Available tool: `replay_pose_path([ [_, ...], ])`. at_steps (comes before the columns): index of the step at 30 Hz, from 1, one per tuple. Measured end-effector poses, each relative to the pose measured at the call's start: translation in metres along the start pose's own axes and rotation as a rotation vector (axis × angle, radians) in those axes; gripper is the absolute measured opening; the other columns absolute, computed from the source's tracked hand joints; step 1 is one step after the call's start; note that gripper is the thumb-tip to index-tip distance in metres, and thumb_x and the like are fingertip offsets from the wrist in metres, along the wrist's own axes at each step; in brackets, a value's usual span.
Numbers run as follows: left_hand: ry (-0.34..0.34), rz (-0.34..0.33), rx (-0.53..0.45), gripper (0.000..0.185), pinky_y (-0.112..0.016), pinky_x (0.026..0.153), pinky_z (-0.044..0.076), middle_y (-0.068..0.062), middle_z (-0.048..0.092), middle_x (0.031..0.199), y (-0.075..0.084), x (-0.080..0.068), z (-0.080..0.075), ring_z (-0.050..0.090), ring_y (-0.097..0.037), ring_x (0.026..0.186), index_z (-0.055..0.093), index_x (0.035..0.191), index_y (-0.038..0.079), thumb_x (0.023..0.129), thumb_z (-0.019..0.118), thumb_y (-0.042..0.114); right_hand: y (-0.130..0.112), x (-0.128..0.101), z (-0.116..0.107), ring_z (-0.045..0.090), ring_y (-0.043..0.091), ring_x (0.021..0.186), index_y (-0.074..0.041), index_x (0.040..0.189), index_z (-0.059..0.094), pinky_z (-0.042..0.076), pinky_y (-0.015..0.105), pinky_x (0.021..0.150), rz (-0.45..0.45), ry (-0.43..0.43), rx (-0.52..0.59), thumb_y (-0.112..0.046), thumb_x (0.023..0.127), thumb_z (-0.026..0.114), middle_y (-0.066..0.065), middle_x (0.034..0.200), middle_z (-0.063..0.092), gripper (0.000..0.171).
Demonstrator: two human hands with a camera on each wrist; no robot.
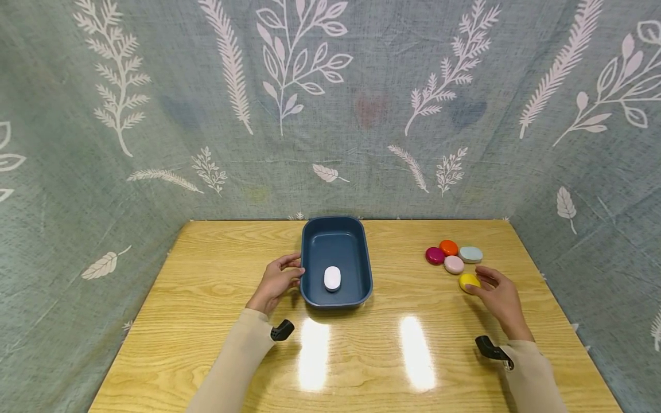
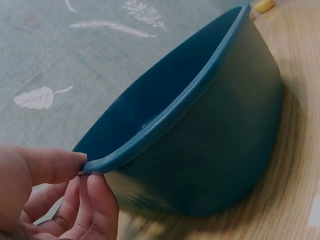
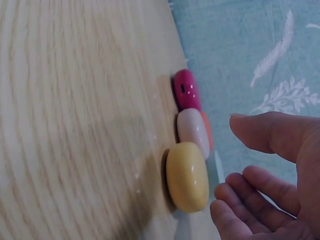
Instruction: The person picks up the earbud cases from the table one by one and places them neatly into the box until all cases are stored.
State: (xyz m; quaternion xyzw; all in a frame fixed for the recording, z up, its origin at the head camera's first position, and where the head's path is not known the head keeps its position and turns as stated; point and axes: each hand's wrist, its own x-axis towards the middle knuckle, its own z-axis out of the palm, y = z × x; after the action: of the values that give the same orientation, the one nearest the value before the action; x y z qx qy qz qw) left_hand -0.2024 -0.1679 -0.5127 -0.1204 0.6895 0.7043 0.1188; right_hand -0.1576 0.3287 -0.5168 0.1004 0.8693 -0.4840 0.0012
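Observation:
My left hand pinches the rim of a dark blue rectangular tub between thumb and fingers, at its left side. Inside the tub lies a white rounded case, shaped like an earbud case. Over on the right, my right hand is beside a yellow rounded case, thumb and fingers apart; in the right wrist view a gap shows between them and the case. Just beyond stand a pale pink case, a magenta one, an orange one and a light blue one.
The wooden table bears everything. A grey-green cloth with white leaf prints hangs behind the table and along both sides. Two bright light reflections lie on the table's front part.

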Motion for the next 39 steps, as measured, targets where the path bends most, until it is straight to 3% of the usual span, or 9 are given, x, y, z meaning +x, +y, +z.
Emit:
replay_pose_path([
  [4,0.002,0.004,-0.002,0.051,-0.025,0.071,0.056,-0.014,0.054,0.120,0.000,0.000,0.000,0.060,-0.013,0.082,0.055,0.149,-0.003,0.100,0.065,-0.004,0.003,0.000,0.000,0.052,0.025,0.131,0.011,0.152,0.045,0.042,-0.001,0.089,0.009,0.015,-0.021,-0.016,0.099,0.076,0.030,0.153,0.049,0.067],
  [9,-0.002,0.010,-0.005,0.051,-0.024,0.070,0.055,-0.014,0.054,0.120,-0.001,0.000,0.001,0.059,-0.013,0.082,0.055,0.149,-0.003,0.100,0.065,-0.004,0.005,0.002,0.001,0.048,0.042,0.138,0.014,0.151,0.043,0.044,0.005,0.098,0.018,0.010,-0.022,-0.010,0.099,0.076,0.034,0.152,0.047,0.067],
  [13,-0.003,0.009,-0.004,0.050,-0.024,0.070,0.055,-0.015,0.054,0.121,-0.001,0.001,0.001,0.060,-0.013,0.083,0.055,0.150,-0.003,0.100,0.065,-0.004,0.008,0.005,0.003,0.045,0.048,0.141,0.017,0.152,0.039,0.044,0.026,0.113,0.022,-0.011,-0.056,-0.006,0.098,0.075,0.037,0.153,0.043,0.069],
  [16,-0.001,0.005,-0.005,0.050,-0.024,0.070,0.056,-0.015,0.054,0.121,-0.001,0.001,0.001,0.060,-0.014,0.083,0.055,0.149,-0.002,0.100,0.065,-0.004,0.009,0.006,0.005,0.044,0.051,0.142,0.018,0.152,0.037,0.041,0.045,0.115,0.025,-0.024,-0.085,-0.005,0.098,0.074,0.039,0.153,0.042,0.070],
  [18,0.001,0.004,-0.002,0.050,-0.025,0.071,0.056,-0.014,0.054,0.121,-0.001,0.001,0.002,0.060,-0.014,0.083,0.056,0.149,-0.001,0.100,0.065,-0.004,0.010,0.007,0.006,0.044,0.053,0.142,0.018,0.152,0.037,0.039,0.051,0.114,0.020,-0.031,-0.103,-0.004,0.097,0.074,0.040,0.153,0.041,0.070],
  [30,0.007,0.004,0.011,0.050,-0.026,0.073,0.056,-0.016,0.054,0.124,-0.001,0.000,0.001,0.060,-0.013,0.085,0.056,0.150,0.001,0.100,0.065,-0.003,0.013,0.008,0.011,0.048,0.057,0.137,0.019,0.151,0.039,0.044,0.057,0.109,-0.002,-0.030,-0.183,0.000,0.093,0.076,0.044,0.149,0.042,0.072],
  [39,-0.007,0.023,0.004,0.051,-0.025,0.072,0.055,-0.018,0.054,0.124,-0.002,-0.001,0.001,0.060,-0.012,0.084,0.055,0.150,-0.002,0.100,0.065,-0.003,0.016,0.007,0.013,0.053,0.058,0.129,0.021,0.146,0.044,0.047,0.061,0.105,-0.068,0.014,-0.229,0.003,0.091,0.076,0.045,0.142,0.048,0.066],
])
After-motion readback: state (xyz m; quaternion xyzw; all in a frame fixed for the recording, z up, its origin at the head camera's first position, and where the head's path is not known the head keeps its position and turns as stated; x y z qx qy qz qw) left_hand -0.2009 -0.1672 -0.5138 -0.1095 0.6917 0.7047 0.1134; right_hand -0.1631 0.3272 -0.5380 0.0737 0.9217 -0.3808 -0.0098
